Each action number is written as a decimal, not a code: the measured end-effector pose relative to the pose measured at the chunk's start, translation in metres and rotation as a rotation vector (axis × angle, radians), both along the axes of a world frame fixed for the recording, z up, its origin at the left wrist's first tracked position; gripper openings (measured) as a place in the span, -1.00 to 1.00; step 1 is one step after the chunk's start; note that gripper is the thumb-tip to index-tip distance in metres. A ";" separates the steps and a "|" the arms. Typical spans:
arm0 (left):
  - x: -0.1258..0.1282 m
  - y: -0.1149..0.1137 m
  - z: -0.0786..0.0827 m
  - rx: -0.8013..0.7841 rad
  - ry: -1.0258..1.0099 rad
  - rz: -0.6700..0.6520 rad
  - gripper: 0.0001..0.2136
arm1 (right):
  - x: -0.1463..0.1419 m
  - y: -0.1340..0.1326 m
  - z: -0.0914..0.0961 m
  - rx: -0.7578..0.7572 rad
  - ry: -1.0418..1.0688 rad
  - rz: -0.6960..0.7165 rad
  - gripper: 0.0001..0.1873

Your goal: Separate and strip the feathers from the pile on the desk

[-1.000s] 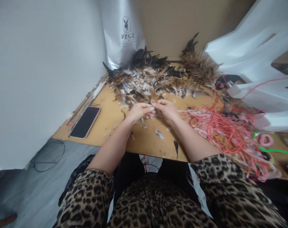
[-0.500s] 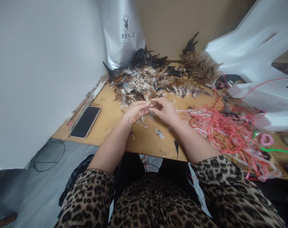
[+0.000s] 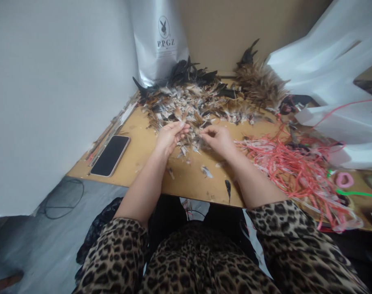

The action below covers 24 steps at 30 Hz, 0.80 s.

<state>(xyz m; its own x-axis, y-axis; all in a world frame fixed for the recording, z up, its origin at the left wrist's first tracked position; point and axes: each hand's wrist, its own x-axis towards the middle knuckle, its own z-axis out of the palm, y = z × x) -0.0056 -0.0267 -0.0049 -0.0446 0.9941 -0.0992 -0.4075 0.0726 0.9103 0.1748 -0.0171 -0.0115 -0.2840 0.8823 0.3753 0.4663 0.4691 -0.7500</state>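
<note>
While the left hand [image 3: 171, 136] pinched a brown feather [image 3: 178, 113] projecting beyond its thumb, the right hand [image 3: 218, 139] was narrowed, its contents indeterminable.

"PPGZ" [image 3: 165, 43] (beneath a rabbit-head emblem [image 3: 163, 27]) marks the silvery bag [image 3: 157, 61].

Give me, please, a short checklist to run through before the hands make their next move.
1. Left hand has hold of a brown feather: ok, gripped.
2. Right hand holds something: cannot tell; anything in its pinch is too small to make out.
3. Phone away from both hands: ok, lying to the left of them.
4. Red strings free of the right forearm: cannot tell; some ends lie close beside it.
5. Black feather away from the table's near edge: not ok, right by it.
</note>
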 end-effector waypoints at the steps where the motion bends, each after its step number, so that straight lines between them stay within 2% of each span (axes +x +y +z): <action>1: -0.001 0.001 0.001 0.002 -0.013 0.041 -0.87 | 0.001 0.001 -0.001 -0.037 -0.025 0.010 -0.80; 6: -0.003 0.003 0.001 -0.004 -0.050 0.092 -0.85 | -0.005 -0.005 -0.005 -0.081 -0.230 0.063 -0.82; 10: -0.001 0.002 -0.001 0.010 -0.052 0.075 -0.85 | -0.013 -0.018 0.002 -0.045 -0.515 0.071 -0.85; 13: -0.001 0.002 -0.002 0.037 -0.052 0.058 -0.85 | -0.018 -0.029 0.010 -0.001 -0.739 0.029 -0.86; 16: -0.001 0.002 -0.003 0.033 -0.028 0.053 -0.86 | -0.022 -0.033 0.012 0.062 -0.870 -0.024 -0.85; 19: 0.000 0.002 -0.003 0.028 -0.042 0.051 -0.86 | -0.020 -0.028 0.009 0.061 -0.852 -0.029 -0.84; 24: 0.000 0.001 -0.002 0.029 -0.074 0.060 -0.84 | -0.002 -0.011 0.004 -0.172 -0.480 0.059 -0.83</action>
